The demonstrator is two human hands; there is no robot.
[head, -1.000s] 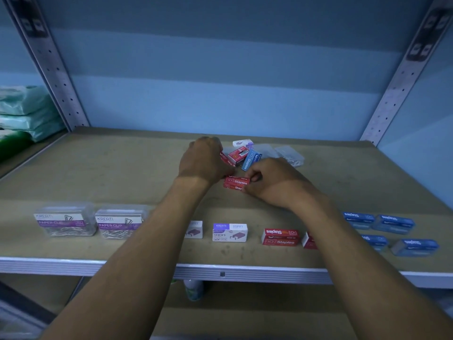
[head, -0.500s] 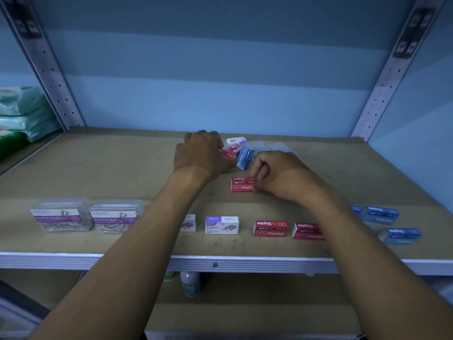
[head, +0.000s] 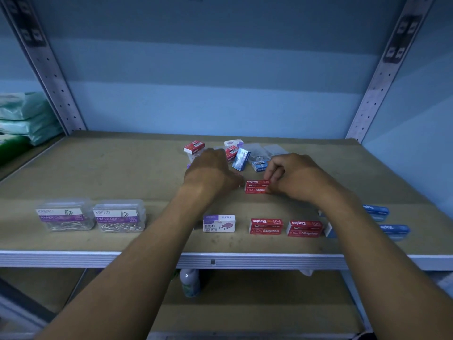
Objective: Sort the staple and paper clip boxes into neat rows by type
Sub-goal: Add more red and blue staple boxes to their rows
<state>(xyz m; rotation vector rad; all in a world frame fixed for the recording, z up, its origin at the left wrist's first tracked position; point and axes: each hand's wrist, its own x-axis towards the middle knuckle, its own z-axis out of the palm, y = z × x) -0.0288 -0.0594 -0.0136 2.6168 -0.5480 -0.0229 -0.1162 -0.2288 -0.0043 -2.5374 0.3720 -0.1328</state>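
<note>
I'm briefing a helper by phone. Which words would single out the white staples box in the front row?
Along the shelf's front edge, find the two red staples boxes. The white staples box sits just left of them, the only one there with a purple band.

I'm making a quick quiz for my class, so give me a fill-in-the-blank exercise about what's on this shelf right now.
1. The right hand pinches a ____ staples box.
2. At the front left stand ____ clear paper clip boxes.
3. The white staples box stands to the ____ of the front red staples boxes.
4. The unsorted pile lies toward the ____ of the shelf.

Missing words: red; two; left; back
</note>
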